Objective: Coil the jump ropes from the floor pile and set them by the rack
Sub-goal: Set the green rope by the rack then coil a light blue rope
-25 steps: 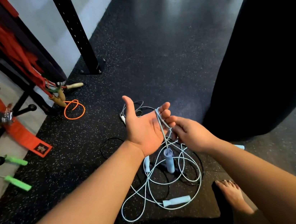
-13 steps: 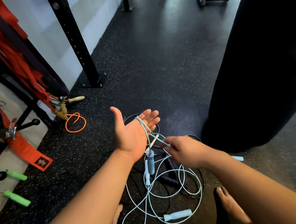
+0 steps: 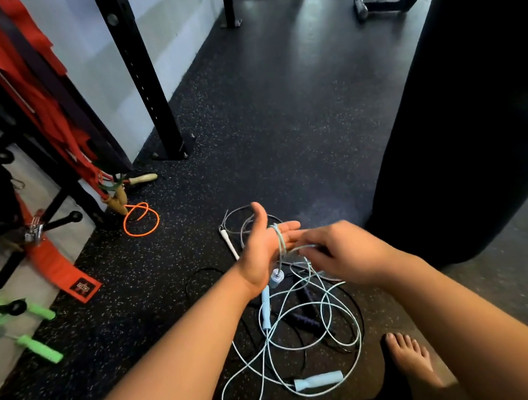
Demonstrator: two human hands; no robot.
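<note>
Right hand (image 3: 340, 253), pinching the rope (image 3: 280, 238), has risen beside the flat, open left hand (image 3: 262, 250), seemingly mid-coil; next needs another loop.

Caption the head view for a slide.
Light-blue rope looped over the open left hand, right hand pinching it, above the pile.

Right hand (image 3: 340, 253) has come back up from beside my left wrist, where it was half a second ago, and now lies across the fingers of my left hand (image 3: 261, 254), pinching the light-blue rope (image 3: 281, 243) there. Left hand has rolled from palm-up to more edge-on, thumb pointing up. The dangling handle (image 3: 276, 278) hangs on a shorter length than before, now just beside the heel of the left palm.
</note>
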